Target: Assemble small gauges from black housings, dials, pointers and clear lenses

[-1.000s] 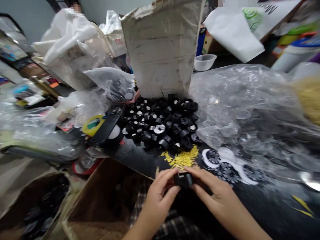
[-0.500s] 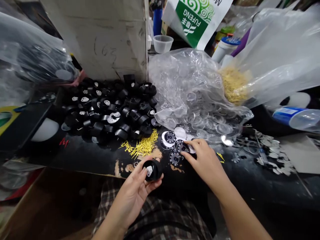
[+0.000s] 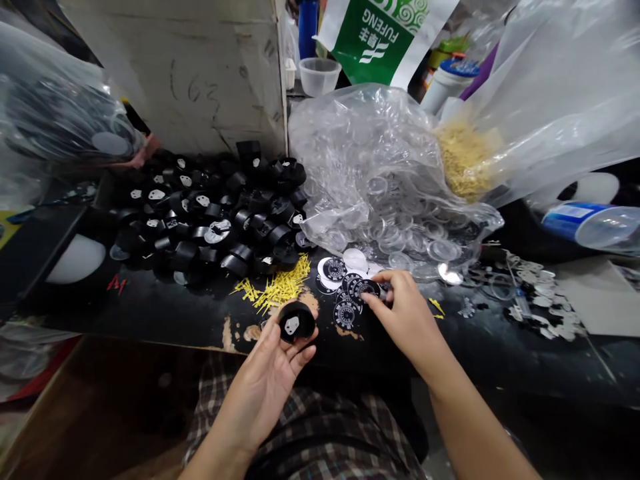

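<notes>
My left hand point(image 3: 267, 380) is closed around a round black housing point(image 3: 296, 323), held above the front edge of the bench. The housing's open side faces me and shows a small white plate inside. Over a small pile of printed discs, my right hand point(image 3: 400, 313) pinches a black dial disc point(image 3: 364, 288) with white markings between thumb and fingers. More dial discs point(image 3: 345, 313) lie beneath and beside it, some with white backs. To their left is a heap of yellow pointers point(image 3: 280, 288).
Many black housings point(image 3: 235, 220) are piled at the back left before a grey box point(image 3: 175, 73). A plastic bag of clear round covers point(image 3: 395, 220) spreads at the back centre. Flat metal parts point(image 3: 545, 300) lie to the right, and red pointers point(image 3: 117, 285) to the left.
My right hand has lifted the dial disc slightly off the pile. In my left hand, the housing has tilted so its open side shows more fully. The view has shifted a little.
</notes>
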`<action>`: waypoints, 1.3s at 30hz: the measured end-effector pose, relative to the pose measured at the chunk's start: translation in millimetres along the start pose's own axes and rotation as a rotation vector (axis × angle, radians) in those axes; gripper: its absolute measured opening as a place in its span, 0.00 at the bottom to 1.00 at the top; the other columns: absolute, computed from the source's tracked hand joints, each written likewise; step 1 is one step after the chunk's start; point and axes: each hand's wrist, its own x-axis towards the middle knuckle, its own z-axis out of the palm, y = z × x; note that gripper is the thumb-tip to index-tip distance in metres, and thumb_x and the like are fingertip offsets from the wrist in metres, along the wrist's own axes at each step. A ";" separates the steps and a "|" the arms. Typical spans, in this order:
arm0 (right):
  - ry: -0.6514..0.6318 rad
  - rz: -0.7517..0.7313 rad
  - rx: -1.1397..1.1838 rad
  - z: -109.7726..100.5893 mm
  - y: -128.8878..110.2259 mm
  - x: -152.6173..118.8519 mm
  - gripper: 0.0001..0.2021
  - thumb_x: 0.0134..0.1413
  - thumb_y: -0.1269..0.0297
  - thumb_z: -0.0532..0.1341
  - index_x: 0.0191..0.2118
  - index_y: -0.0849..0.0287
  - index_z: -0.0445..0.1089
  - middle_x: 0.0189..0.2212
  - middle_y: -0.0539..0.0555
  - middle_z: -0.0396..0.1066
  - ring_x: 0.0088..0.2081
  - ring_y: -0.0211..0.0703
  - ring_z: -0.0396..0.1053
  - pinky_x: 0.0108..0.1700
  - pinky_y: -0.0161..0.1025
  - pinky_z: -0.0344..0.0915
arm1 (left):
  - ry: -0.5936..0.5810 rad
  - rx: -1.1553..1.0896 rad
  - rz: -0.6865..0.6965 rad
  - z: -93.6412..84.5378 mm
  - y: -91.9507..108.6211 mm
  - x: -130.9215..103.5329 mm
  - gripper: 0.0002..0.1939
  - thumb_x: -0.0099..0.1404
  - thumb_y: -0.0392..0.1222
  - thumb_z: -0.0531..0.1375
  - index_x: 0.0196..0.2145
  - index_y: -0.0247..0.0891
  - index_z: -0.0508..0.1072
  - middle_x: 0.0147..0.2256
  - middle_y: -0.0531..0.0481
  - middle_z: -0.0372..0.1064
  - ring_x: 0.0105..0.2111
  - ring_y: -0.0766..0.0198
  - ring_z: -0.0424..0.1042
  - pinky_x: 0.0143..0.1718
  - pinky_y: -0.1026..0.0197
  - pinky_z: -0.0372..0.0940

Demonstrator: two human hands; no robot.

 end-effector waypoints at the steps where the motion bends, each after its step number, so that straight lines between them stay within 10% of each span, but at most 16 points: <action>1: 0.004 0.037 0.080 -1.4 -1.9 0.1 0.11 0.53 0.59 0.60 0.40 0.58 0.66 0.35 0.54 0.68 0.34 0.45 0.67 0.39 0.45 0.65 | 0.005 -0.009 0.016 -0.3 -0.4 0.7 0.18 0.64 0.47 0.59 0.50 0.40 0.69 0.49 0.43 0.72 0.42 0.61 0.75 0.40 0.62 0.70; 10: -0.424 -0.144 0.547 3.3 -60.4 -14.5 0.16 0.56 0.67 0.57 0.51 0.53 0.67 0.40 0.53 0.70 0.36 0.39 0.70 0.40 0.39 0.68 | -0.154 0.010 0.199 6.0 -4.3 2.6 0.16 0.65 0.48 0.57 0.48 0.42 0.73 0.46 0.47 0.75 0.52 0.58 0.70 0.56 0.56 0.60; 18: -0.299 0.060 0.720 11.7 -61.2 -19.5 0.07 0.56 0.61 0.60 0.38 0.58 0.69 0.29 0.49 0.70 0.27 0.36 0.68 0.29 0.34 0.67 | -0.042 -0.073 0.262 5.3 -1.3 6.2 0.20 0.66 0.52 0.55 0.54 0.45 0.68 0.48 0.47 0.74 0.53 0.59 0.69 0.56 0.54 0.61; 24: -0.174 -0.128 0.524 1.6 -69.8 -21.5 0.08 0.59 0.63 0.58 0.41 0.53 0.73 0.32 0.50 0.70 0.32 0.38 0.67 0.33 0.35 0.66 | -0.031 0.079 0.187 9.3 -5.1 5.3 0.18 0.65 0.45 0.58 0.52 0.45 0.71 0.53 0.48 0.70 0.52 0.57 0.69 0.53 0.55 0.64; 31: -0.223 -0.207 0.388 6.2 -85.6 -24.9 0.03 0.58 0.67 0.58 0.38 0.56 0.68 0.33 0.51 0.69 0.34 0.40 0.67 0.36 0.37 0.64 | -0.086 0.384 0.242 3.4 -14.2 1.4 0.19 0.66 0.46 0.57 0.54 0.52 0.69 0.63 0.55 0.56 0.64 0.56 0.51 0.60 0.56 0.55; 39: -0.318 -0.131 0.319 5.8 -78.2 -24.0 0.05 0.56 0.65 0.60 0.39 0.55 0.65 0.33 0.50 0.67 0.31 0.38 0.64 0.33 0.35 0.63 | -0.161 0.335 0.164 2.6 -10.2 3.9 0.20 0.61 0.43 0.62 0.52 0.46 0.71 0.57 0.49 0.66 0.57 0.53 0.63 0.53 0.56 0.64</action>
